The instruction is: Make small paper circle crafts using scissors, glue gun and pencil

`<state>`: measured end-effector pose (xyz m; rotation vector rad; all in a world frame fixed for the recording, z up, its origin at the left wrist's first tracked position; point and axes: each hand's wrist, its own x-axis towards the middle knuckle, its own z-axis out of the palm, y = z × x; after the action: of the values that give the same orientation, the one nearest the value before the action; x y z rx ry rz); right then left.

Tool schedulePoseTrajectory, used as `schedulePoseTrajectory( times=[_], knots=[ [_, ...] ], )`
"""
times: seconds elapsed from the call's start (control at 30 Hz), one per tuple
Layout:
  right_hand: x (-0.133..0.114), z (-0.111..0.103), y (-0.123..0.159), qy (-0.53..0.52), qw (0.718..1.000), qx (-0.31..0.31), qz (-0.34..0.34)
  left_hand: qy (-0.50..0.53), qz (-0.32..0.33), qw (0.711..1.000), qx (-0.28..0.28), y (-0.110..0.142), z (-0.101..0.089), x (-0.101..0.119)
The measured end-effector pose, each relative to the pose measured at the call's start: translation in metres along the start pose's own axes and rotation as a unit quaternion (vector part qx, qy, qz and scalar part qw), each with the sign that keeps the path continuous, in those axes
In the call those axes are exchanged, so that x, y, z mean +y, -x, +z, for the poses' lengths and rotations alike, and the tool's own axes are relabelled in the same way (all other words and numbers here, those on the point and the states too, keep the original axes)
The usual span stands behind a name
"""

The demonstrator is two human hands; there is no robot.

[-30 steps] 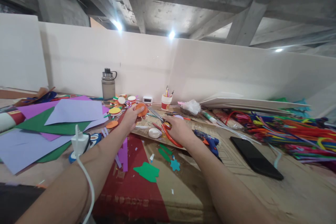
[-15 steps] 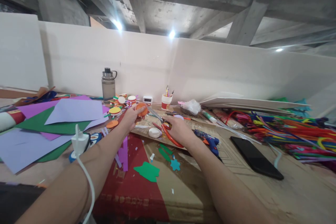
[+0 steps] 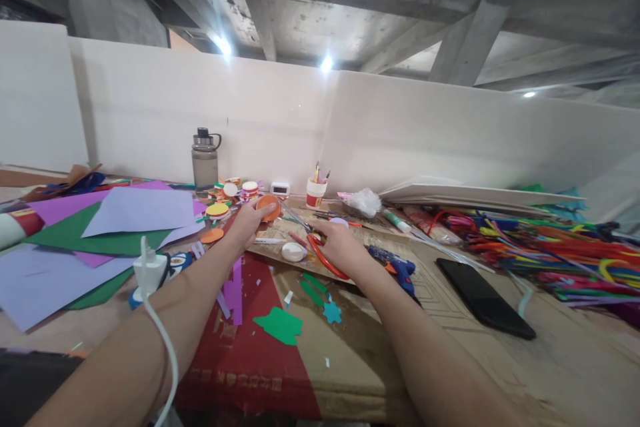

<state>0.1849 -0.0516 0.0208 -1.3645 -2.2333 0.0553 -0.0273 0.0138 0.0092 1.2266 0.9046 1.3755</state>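
Observation:
My left hand [image 3: 249,221] pinches an orange paper disc [image 3: 269,207] above the table. My right hand [image 3: 337,243] grips red-handled scissors [image 3: 313,237], whose metal blades point up-left toward the disc's edge. A white round lid [image 3: 293,251] lies just below the two hands. Green scraps [image 3: 279,325] and a small teal star [image 3: 332,311] lie on the cardboard nearer to me.
Purple and green paper sheets [image 3: 100,227] cover the left side. A grey bottle [image 3: 204,160] and a cup of pens [image 3: 315,192] stand by the white wall. A blue glue gun [image 3: 395,268], a black phone [image 3: 483,297] and a heap of pipe cleaners [image 3: 550,250] lie at the right. A white charger [image 3: 149,267] with its cable rests by my left forearm.
Both hands stay where they were, with the disc and the scissors. The view has tilted up a little.

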Motion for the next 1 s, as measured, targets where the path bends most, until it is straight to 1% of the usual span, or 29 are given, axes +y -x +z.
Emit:
schedulePoseTrajectory(
  times=[0.17,0.43,0.57,0.73,1.0],
  knots=[
    [-0.0007,-0.0009,0.0007,0.047,0.998,0.007,0.029,0.028,0.005,1.0,-0.011,0.002,0.0033,0.0018],
    [-0.0055,-0.0055,0.0011,0.087,0.995,-0.006,0.039,0.075,-0.006,0.997,-0.025,-0.0005,0.0039,0.0014],
    [-0.0067,-0.0044,0.0014,0.094,0.995,-0.004,0.044,0.072,-0.007,0.997,-0.022,-0.0003,0.0039,0.0025],
    [-0.0073,-0.0029,0.0019,0.101,0.994,0.005,0.03,0.059,-0.016,0.998,-0.011,0.0021,0.0052,0.0054],
    [-0.0057,0.0032,0.0015,0.099,0.995,0.009,0.017,0.008,0.002,1.0,0.004,0.0008,0.002,0.0015]
  ],
)
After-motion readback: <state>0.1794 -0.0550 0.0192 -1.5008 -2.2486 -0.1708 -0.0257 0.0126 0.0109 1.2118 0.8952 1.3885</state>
